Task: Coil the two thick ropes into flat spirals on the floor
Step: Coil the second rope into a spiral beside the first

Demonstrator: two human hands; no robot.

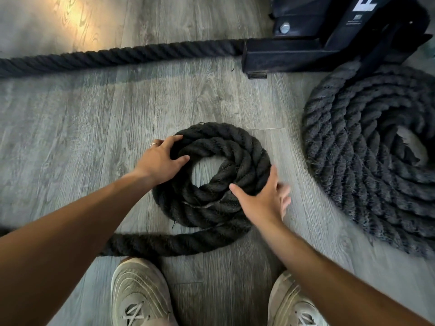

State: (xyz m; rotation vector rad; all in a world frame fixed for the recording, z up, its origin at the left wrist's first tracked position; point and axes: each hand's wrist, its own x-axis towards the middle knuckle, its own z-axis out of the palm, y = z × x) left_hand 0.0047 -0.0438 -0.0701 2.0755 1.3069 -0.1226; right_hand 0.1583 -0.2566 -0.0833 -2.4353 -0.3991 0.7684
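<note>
From where I watched, the job looked a little past halfway. At the right edge of the frame a large coil already lay wound in many flat turns beside the black frame base, so I judged the first rope finished, though part of it ran out of view. In the middle of the frame the small coil had only about three turns around an open centre. Its loose tail curved from the coil's lower edge toward the lower left, passing under the left forearm, so I could not see how much was left to wind. A straight length of rope crossed the upper left toward the frame base; I could not tell whether it belonged to this same rope.

My left hand rested on the coil's left side, fingers spread and laid over the turns, pressing rather than gripping. My right hand pushed flat against the lower right rim with straight fingers, blurred at the tips. Both shoes stood at the bottom of the frame on the grey wood floor.
</note>
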